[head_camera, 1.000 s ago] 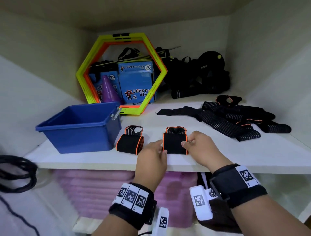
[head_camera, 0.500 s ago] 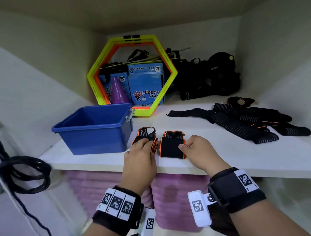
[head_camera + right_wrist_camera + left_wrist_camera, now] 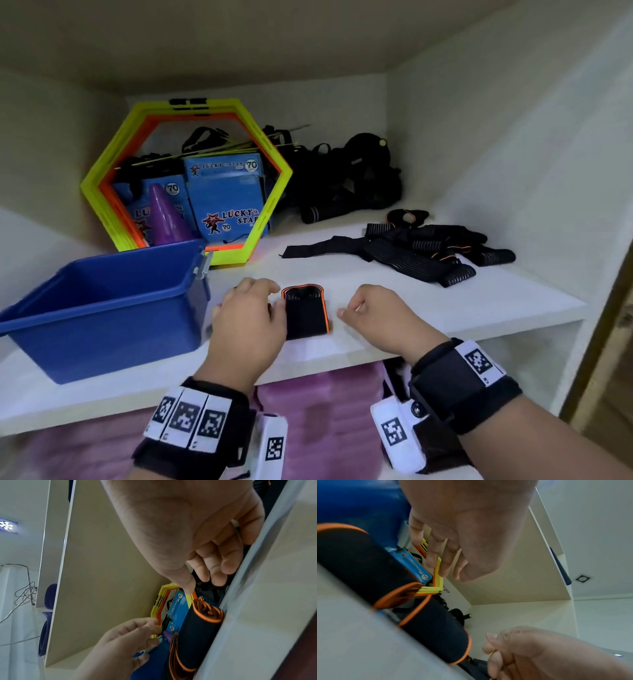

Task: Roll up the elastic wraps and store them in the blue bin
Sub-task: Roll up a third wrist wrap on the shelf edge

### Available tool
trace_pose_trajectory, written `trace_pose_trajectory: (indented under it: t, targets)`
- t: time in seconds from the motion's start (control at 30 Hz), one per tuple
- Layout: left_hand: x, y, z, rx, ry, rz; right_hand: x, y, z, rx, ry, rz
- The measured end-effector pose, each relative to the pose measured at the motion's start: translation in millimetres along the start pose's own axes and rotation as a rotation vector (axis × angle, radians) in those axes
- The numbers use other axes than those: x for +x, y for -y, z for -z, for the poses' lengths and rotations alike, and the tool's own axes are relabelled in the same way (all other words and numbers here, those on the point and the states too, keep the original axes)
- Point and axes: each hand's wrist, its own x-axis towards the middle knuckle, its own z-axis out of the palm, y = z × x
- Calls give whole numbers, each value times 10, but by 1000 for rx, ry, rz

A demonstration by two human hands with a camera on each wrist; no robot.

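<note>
Blue bin point(image 3: 102, 308): stood at the shelf point(image 3: 445, 308) front left. Left hand point(image 3: 248, 318): fingers loosely curled over one rolled wrap point(image 3: 359, 563), nothing gripped. Second rolled wrap point(image 3: 306, 313): laid at the front edge, between the hands. Right hand point(image 3: 380, 318): loosely curled, nothing held. Unrolled wraps point(image 3: 421, 250): heaped toward the right rear.

On the white shelf board point(image 3: 445, 308), two rolled black orange-edged elastic wraps lie side by side: one point(image 3: 306, 313) between the fingers of both hands, the other point(image 3: 359, 561) under the left hand's fingers point(image 3: 255, 291). Left of those fingers sits the blue plastic bin point(image 3: 102, 308). Beyond the right hand's fingers point(image 3: 356, 305) lies a heap of unrolled black wraps point(image 3: 428, 253) (well apart from them).
</note>
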Motion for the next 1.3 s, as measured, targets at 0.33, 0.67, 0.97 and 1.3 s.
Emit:
trace_pose_trajectory:
  t: [0.33, 0.67, 0.97, 1.3]
  targets:
    - [929, -1071, -89, -29, 181, -324, 147, -564, 1141, -227, 3, -188]
    - [1989, -1818, -646, 81, 430, -219, 664, -1191, 2033, -273, 0, -312]
    - [2649, -2332, -1545, 34, 526, -241, 1269, -1495, 2055, -434, 107, -249]
    - [3119, -2782, -2392, 81, 517, -288, 1750, -1794, 1881, -578, 277, -166]
